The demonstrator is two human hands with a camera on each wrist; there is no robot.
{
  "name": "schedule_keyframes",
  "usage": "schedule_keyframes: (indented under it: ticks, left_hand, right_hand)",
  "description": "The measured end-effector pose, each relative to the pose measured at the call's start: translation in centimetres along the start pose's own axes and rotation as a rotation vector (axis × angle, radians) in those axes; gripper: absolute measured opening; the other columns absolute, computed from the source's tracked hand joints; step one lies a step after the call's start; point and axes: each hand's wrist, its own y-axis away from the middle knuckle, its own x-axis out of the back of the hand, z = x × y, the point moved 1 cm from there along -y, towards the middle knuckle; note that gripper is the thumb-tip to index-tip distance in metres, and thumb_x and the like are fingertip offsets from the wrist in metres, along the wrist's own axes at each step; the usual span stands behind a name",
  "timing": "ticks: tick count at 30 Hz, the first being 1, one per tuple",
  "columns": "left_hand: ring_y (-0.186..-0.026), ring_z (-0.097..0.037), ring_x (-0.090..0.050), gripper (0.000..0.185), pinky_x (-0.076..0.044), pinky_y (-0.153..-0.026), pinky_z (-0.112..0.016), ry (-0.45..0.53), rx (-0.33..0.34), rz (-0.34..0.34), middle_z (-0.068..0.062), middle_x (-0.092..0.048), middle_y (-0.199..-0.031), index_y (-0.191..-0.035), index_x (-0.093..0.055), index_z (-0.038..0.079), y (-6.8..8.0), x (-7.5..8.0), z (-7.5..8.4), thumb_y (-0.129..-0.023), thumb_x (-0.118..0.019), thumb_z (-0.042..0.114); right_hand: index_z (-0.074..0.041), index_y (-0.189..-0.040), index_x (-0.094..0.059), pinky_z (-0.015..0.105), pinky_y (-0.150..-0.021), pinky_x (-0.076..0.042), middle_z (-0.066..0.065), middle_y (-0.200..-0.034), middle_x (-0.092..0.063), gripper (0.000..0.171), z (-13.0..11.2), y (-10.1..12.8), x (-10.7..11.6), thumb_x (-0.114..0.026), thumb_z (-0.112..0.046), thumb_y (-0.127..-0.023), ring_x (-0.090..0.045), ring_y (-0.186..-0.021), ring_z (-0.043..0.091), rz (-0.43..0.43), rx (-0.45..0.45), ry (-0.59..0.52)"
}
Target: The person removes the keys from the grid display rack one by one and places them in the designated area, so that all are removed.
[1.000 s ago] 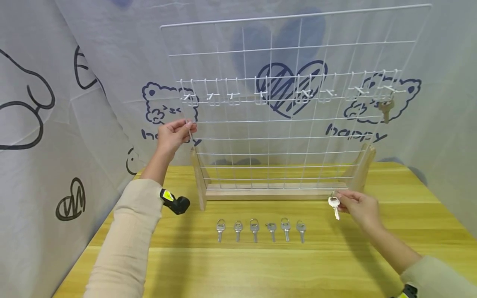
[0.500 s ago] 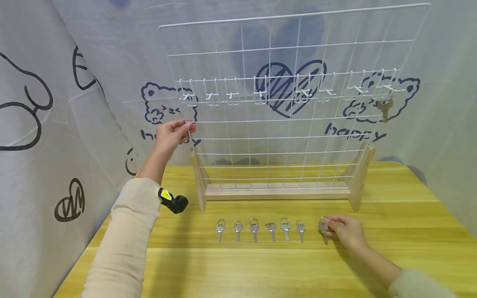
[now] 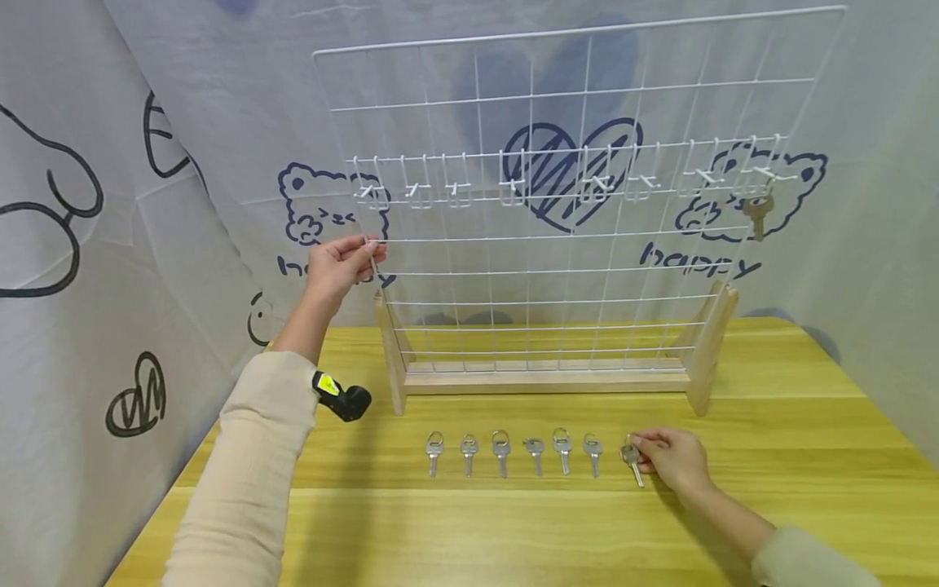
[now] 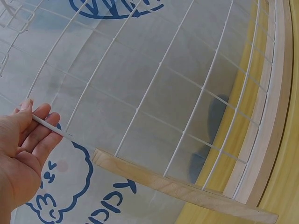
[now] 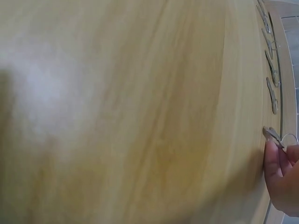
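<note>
My left hand grips the left edge wire of a white wire grid that stands in a wooden base. The left wrist view shows the fingers curled around that wire. My right hand rests low on the yellow table and pinches a silver key by its head. The key lies against the table at the right end of a row of several keys. In the right wrist view, the fingertips sit on the key.
A row of white hooks runs across the grid. One brass key hangs from a hook at the far right. Printed cloth walls in the left and back. A black wrist camera shows on my left sleeve.
My right hand carried the key down and leftward from the base's right foot to the table, at the right end of the key row. My left hand kept its hold on the grid.
</note>
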Motion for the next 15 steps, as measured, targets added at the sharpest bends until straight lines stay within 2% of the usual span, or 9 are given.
schedule_keyframes:
  ticks: [7, 15]
  left_hand:
    - [-0.073, 0.005, -0.065, 0.039, -0.054, -0.072, -0.011, 0.02, -0.004, -0.007, 0.021, -0.067, -0.071, -0.128, -0.049, -0.006, 0.03, -0.05, -0.15, -0.093, -0.055, 0.01]
    - [-0.073, 0.006, -0.065, 0.039, -0.053, -0.075, -0.012, 0.002, -0.012, -0.002, 0.023, -0.067, -0.071, -0.128, -0.049, -0.006, 0.18, -0.12, 0.02, -0.093, -0.055, 0.012]
  right_hand:
    - [0.014, -0.093, -0.064, 0.019, -0.047, -0.054, 0.008, -0.065, -0.067, 0.018, -0.09, -0.61, 0.4, -0.061, -0.002, -0.086, -0.058, -0.052, 0.007, 0.008, 0.077, 0.146]
    - [0.011, -0.086, -0.066, 0.018, -0.045, -0.05, 0.012, -0.067, -0.067, 0.011, -0.36, -0.78, 0.53, -0.063, 0.0, -0.084, -0.057, -0.053, 0.01, -0.013, 0.179, 0.263]
